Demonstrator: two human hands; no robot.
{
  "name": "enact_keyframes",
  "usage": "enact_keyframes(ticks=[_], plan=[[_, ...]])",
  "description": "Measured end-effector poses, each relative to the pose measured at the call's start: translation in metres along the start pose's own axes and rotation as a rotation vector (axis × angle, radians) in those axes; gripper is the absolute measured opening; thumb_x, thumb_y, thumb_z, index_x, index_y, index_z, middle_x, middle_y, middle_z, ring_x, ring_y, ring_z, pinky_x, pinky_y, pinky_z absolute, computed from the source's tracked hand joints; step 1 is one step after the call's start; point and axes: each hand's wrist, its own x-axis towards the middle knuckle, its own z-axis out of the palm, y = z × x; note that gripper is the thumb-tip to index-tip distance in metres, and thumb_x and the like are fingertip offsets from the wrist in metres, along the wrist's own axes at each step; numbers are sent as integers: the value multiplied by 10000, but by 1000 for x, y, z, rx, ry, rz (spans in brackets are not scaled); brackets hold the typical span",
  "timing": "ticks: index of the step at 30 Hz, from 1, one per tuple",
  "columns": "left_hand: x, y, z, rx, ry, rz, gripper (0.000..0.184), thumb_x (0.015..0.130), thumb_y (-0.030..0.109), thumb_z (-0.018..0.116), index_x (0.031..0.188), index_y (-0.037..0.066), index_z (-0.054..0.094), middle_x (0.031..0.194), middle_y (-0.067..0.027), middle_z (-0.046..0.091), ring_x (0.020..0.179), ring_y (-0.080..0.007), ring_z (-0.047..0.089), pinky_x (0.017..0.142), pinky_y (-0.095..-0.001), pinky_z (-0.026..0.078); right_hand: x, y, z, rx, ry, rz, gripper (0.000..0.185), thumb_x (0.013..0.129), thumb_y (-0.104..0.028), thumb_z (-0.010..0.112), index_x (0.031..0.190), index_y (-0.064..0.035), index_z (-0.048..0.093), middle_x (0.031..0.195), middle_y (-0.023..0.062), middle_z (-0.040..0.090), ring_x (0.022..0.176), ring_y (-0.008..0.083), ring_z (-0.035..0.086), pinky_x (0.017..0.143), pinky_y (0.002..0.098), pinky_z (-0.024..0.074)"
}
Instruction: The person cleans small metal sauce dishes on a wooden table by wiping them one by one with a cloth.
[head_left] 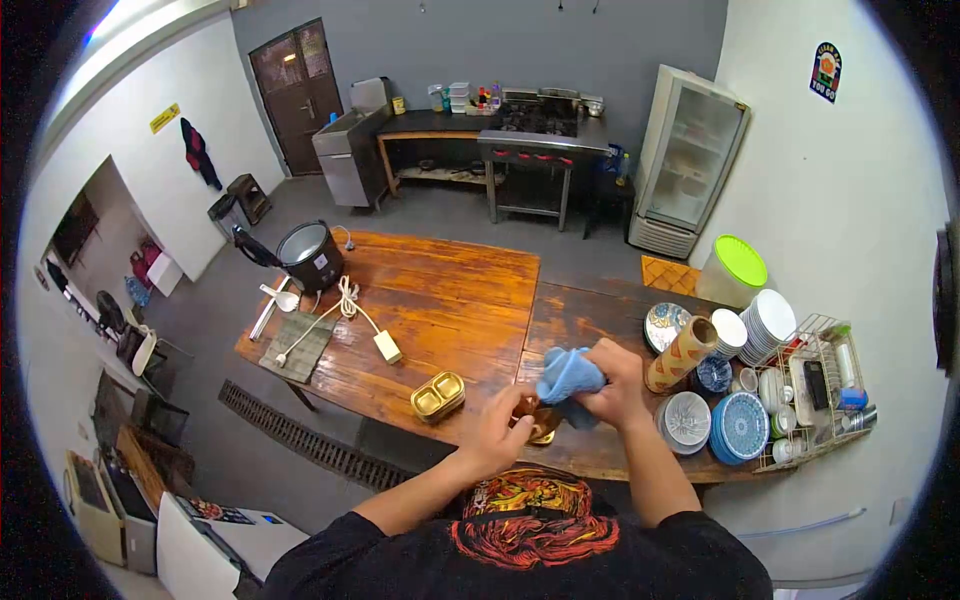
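Observation:
My right hand (617, 385) is closed around a bunched light-blue cloth (570, 374) above the table's front edge. Just left of it, my left hand (492, 432) has its fingers curled around a small brown, shiny item (524, 408), mostly hidden by the fingers and cloth; its kind does not show. Below the hands, part of a gold-coloured piece (543, 438) shows on the wood. Left of my left hand lies a gold tray with two compartments (438, 397).
A black rice cooker (310, 257), a white extension cord (387, 347) and a green mat (297, 346) occupy the table's left. At right stand a patterned cylinder (683, 355), grey bowls (686, 422), blue plates (740, 427), white plates (768, 322) and a wire dish rack (815, 395).

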Motion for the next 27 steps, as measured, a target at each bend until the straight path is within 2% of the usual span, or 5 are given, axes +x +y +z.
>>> enact_keyframes(ticks=[7, 10, 12, 22, 27], plan=[[6, -12, 4, 210, 298, 137, 118, 938, 102, 476, 997, 21, 538, 862, -90, 546, 690, -201, 489, 643, -329, 421, -13, -43, 88, 843, 434, 662, 313, 876, -222, 725, 1107, -28, 638, 959, 70, 687, 811, 190, 638, 735, 315, 516], [6, -30, -2, 102, 457, 6, 160, 1010, 143, 409, 997, 22, 513, 871, -74, 532, 728, -178, 474, 680, -302, 413, -32, -67, 102, 915, 179, 786, 307, 920, -227, 671, 1130, -10, 614, 995, 90, 684, 853, 206, 646, 776, 326, 516], [7, -40, -10, -232, 611, -52, 236, 1059, 211, 354, 1032, 25, 497, 897, -63, 527, 764, -145, 465, 706, -289, 401, -40, -82, 112, 685, -62, 431, 366, 956, -260, 622, 1216, -12, 551, 1017, 85, 668, 831, 169, 627, 740, 292, 521], [-7, -61, -18, -714, 485, -609, 298, 1060, 287, 394, 1171, 42, 523, 1142, -109, 556, 1031, -144, 516, 954, -288, 401, -2, -68, 112, 706, -81, 425, 427, 960, -252, 590, 1306, -22, 492, 1158, 153, 605, 996, 244, 607, 862, 352, 485], [-23, -171, -23, -1385, 417, -226, 308, 981, 325, 489, 1135, 62, 533, 1131, -98, 556, 931, -214, 562, 887, -335, 469, -5, -103, 125, 174, -449, -63, 711, 884, -192, 626, 1503, -47, 308, 1279, 239, 491, 1094, 353, 545, 923, 424, 458]])
